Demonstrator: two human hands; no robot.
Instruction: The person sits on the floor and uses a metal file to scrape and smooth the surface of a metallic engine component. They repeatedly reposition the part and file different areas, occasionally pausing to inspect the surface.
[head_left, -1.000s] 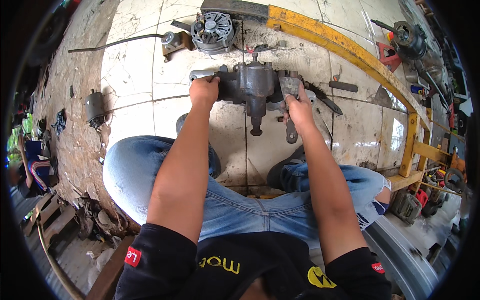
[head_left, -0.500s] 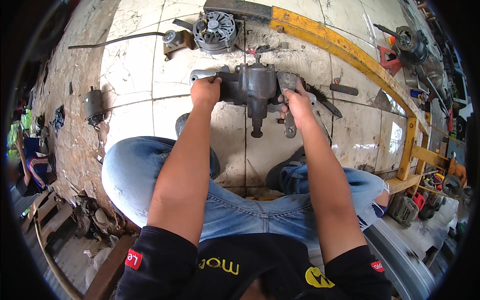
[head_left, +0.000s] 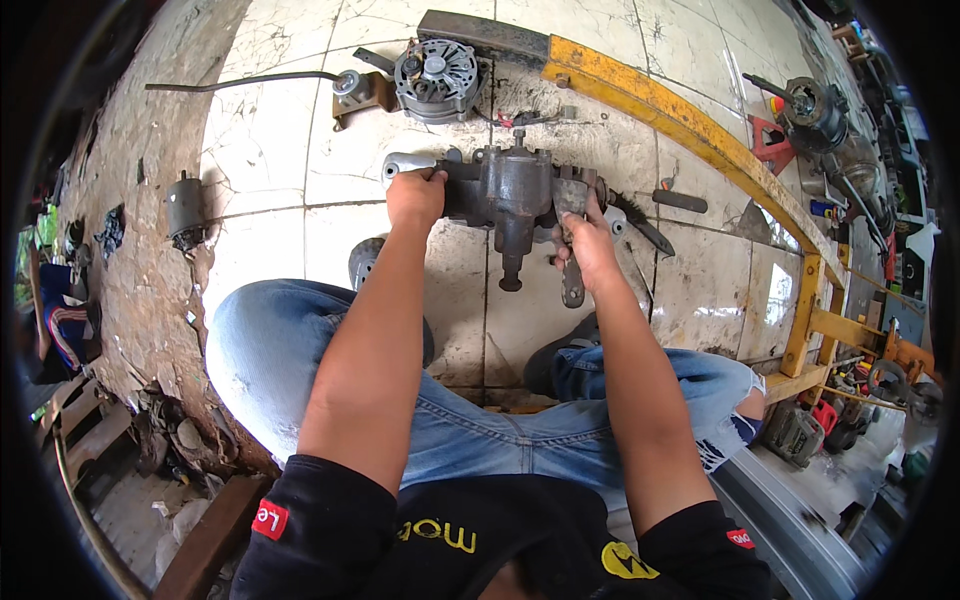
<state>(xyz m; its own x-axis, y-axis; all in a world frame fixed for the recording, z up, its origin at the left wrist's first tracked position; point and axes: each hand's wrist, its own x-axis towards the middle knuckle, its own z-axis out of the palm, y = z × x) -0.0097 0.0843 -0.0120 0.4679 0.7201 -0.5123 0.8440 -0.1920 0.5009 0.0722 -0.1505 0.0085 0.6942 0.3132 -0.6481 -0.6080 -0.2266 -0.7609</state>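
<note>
A dark metal steering gearbox (head_left: 517, 185) lies crosswise on the tiles in front of me, a short shaft pointing toward me. My left hand (head_left: 415, 195) is closed round its left end, thumb on top. At the other end, my right hand (head_left: 585, 245) grips a flat grey scraper-like tool (head_left: 573, 283), wide at the top and with a hole near its lower end. Its fingers partly cover this tool and the gearbox's right side. Behind the gearbox, silvery metal (head_left: 405, 164) shows beside my left hand. A black-bristled brush (head_left: 642, 225) lies right of my right hand.
An alternator (head_left: 437, 80) and a bracketed part with a long rod (head_left: 352, 88) stand beyond the gearbox. A yellow metal frame (head_left: 680, 115) curves round the far right. A dark cylindrical motor (head_left: 186, 210) stands at left; a dark handle (head_left: 680, 201) lies at right.
The gearbox and both hands sit slightly lower in the view. The scraper-like tool's wide end has come nearer to me, and its lower end has shifted slightly left. Both grips remain closed.
</note>
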